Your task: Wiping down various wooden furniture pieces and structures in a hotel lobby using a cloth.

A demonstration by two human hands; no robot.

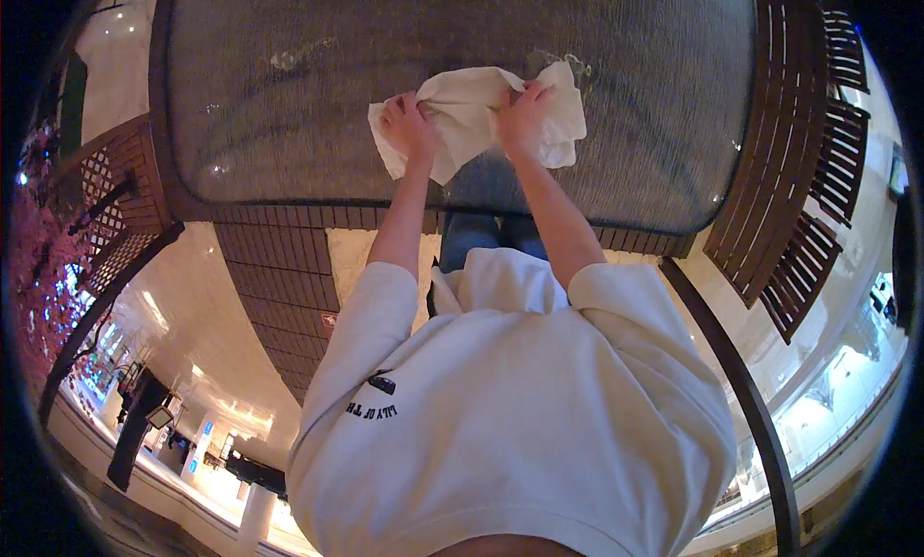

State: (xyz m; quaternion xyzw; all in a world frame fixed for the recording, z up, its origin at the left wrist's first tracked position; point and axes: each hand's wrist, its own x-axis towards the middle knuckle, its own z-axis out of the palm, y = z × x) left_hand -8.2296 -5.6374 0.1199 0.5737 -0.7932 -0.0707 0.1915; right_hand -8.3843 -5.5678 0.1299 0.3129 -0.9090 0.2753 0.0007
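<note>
Both my hands grip a white cloth (469, 95) over the near half of a dark glass-topped table (289, 138). My left hand (409, 127) pinches it toward its left end, fingers curled into the folds. Toward the other end, my right hand (525, 120) is bunched on it and looks slightly blurred. The cloth is spread and creased between them, with loose corners hanging past each hand. Just beyond its right end, a pale wet-looking smear (574, 59) marks the glass. Another whitish smear (299, 54) lies farther left on the tabletop.
A slatted wooden bench (776, 138) runs along the table's right side. To the left stands a wooden seat with lattice panels (97, 174), beside pink foliage (43, 246). Dark floor slats (267, 268) lie below the near edge. A dark post (743, 376) curves along the lower right.
</note>
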